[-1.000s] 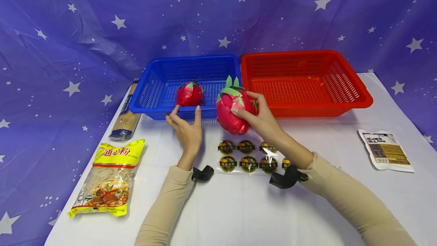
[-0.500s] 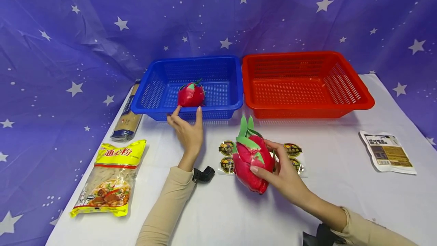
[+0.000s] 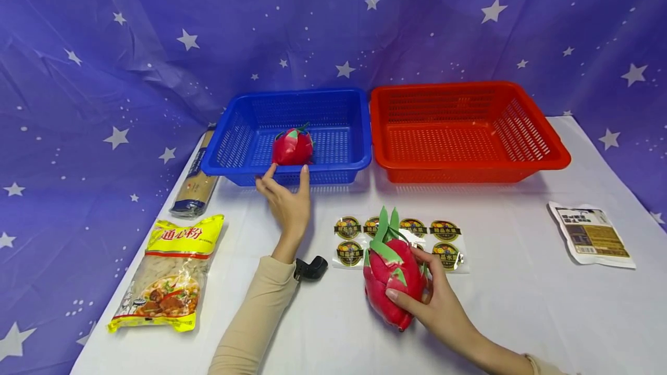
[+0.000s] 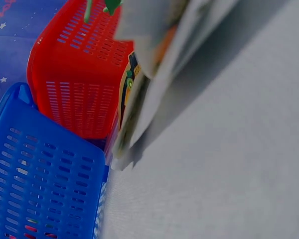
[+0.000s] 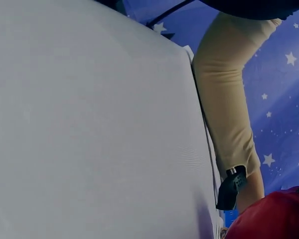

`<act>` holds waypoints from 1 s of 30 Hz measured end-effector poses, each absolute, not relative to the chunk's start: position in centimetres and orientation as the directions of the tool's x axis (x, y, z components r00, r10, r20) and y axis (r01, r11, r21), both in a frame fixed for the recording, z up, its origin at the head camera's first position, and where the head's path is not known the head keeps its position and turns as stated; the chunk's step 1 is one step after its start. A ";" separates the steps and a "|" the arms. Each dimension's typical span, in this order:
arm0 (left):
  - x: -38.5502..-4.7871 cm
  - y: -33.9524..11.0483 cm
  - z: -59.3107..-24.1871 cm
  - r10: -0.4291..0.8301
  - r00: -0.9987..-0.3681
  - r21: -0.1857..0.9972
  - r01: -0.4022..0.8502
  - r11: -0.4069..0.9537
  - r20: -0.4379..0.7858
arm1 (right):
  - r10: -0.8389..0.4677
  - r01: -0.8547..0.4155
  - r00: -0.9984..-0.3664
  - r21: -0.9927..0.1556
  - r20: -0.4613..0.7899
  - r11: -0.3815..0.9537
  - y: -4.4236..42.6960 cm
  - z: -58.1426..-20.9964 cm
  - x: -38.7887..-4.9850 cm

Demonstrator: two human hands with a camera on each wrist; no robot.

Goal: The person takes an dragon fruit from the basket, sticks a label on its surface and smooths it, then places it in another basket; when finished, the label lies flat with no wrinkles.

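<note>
My right hand (image 3: 443, 308) grips a red dragon fruit (image 3: 388, 274) with green leaves, its thumb on the near side and its far fingers partly hidden behind the fruit. The fruit hangs in front of a sheet of round stickers (image 3: 349, 242) and covers part of it. Part of the red fruit (image 5: 274, 219) also shows at the bottom of the right wrist view. My left hand (image 3: 289, 207) touches the front rim of the blue basket (image 3: 339, 169), thumb and index finger spread apart. Inside that basket lies another dragon fruit (image 3: 292, 148).
To the right of the blue basket stands a red basket (image 3: 474, 169). A yellow-and-clear bag of pasta (image 3: 167, 274) and a tan packet (image 3: 195, 187) lie at the left. Far to the right is a white-and-brown pouch (image 3: 594, 233).
My right hand has drawn the dragon fruit back from beside the blue basket, toward me and slightly right. My left hand has stayed at the basket rim.
</note>
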State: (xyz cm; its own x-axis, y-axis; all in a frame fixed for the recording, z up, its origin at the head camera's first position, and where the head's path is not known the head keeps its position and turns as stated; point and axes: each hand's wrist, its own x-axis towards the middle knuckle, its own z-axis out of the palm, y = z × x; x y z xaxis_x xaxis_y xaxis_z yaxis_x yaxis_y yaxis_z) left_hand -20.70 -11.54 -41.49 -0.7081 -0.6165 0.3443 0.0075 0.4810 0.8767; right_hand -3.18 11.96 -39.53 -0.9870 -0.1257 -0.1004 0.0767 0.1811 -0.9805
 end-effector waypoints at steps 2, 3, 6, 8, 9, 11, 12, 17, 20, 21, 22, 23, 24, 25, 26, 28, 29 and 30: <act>-20.7 -11.5 -41.5 -0.615 -0.712 0.877 0.001 0.480 0.338 | -0.115 0.079 -0.988 -0.976 -0.104 0.203 11.9 -39.7 -3.0; -20.6 -11.5 -41.5 -0.614 -0.715 0.878 -0.001 0.479 0.334 | -0.111 0.081 -0.988 -0.974 -0.106 0.213 11.9 -39.8 -2.9; -20.6 -11.6 -41.6 -0.613 -0.718 0.878 -0.006 0.478 0.329 | -0.093 0.074 -0.990 -0.960 -0.102 0.270 11.7 -39.9 -2.6; -20.6 -11.6 -41.5 -0.611 -0.720 0.879 -0.003 0.477 0.329 | -0.093 0.057 -0.992 -0.948 -0.090 0.314 11.6 -39.9 -2.5; -20.6 -11.6 -41.5 -0.611 -0.720 0.879 -0.001 0.477 0.330 | -0.097 0.041 -0.992 -0.941 -0.078 0.336 11.5 -39.9 -2.5; -20.6 -11.6 -41.5 -0.611 -0.718 0.879 0.001 0.477 0.333 | -0.111 0.005 -0.993 -0.926 -0.050 0.377 11.4 -39.9 -2.5; -20.6 -11.6 -41.5 -0.611 -0.718 0.878 0.002 0.478 0.334 | -0.120 -0.013 -0.992 -0.919 -0.037 0.394 11.3 -39.9 -2.5; -20.6 -11.6 -41.5 -0.611 -0.718 0.877 -0.001 0.480 0.334 | -0.144 -0.058 -0.990 -0.897 -0.007 0.439 11.3 -40.0 -2.4; -20.6 -11.6 -41.5 -0.611 -0.716 0.876 0.004 0.481 0.338 | -0.141 -0.076 -0.990 -0.884 0.011 0.462 11.4 -40.0 -2.3; -20.7 -11.6 -41.5 -0.611 -0.715 0.877 0.005 0.481 0.339 | -0.139 -0.082 -0.990 -0.879 0.019 0.471 11.4 -40.0 -2.3; -20.7 -11.6 -41.5 -0.610 -0.716 0.877 0.006 0.481 0.339 | -0.137 -0.086 -0.990 -0.874 0.023 0.478 11.5 -40.0 -2.3; -20.7 -11.6 -41.5 -0.609 -0.717 0.878 0.007 0.479 0.338 | -0.137 -0.093 -0.990 -0.870 0.030 0.484 11.5 -40.0 -2.3; -20.6 -11.6 -41.5 -0.609 -0.718 0.878 0.006 0.478 0.336 | -0.138 -0.097 -0.990 -0.870 0.033 0.484 11.5 -40.0 -2.3; -20.6 -11.5 -41.5 -0.609 -0.719 0.879 0.004 0.476 0.333 | -0.139 -0.097 -0.990 -0.872 0.033 0.480 11.6 -40.0 -2.3; -20.6 -11.5 -41.5 -0.610 -0.721 0.881 0.002 0.474 0.330 | -0.140 -0.095 -0.990 -0.874 0.032 0.477 11.6 -39.9 -2.3; -20.6 -11.5 -41.5 -0.611 -0.722 0.883 -0.002 0.470 0.324 | -0.142 -0.094 -0.989 -0.877 0.030 0.471 11.7 -39.9 -2.3; -20.6 -11.5 -41.5 -0.613 -0.721 0.884 -0.003 0.468 0.322 | -0.143 -0.094 -0.989 -0.878 0.030 0.470 11.7 -39.9 -2.4; -20.6 -11.5 -41.4 -0.614 -0.721 0.884 -0.004 0.468 0.322 | -0.143 -0.095 -0.989 -0.879 0.031 0.467 11.7 -39.8 -2.4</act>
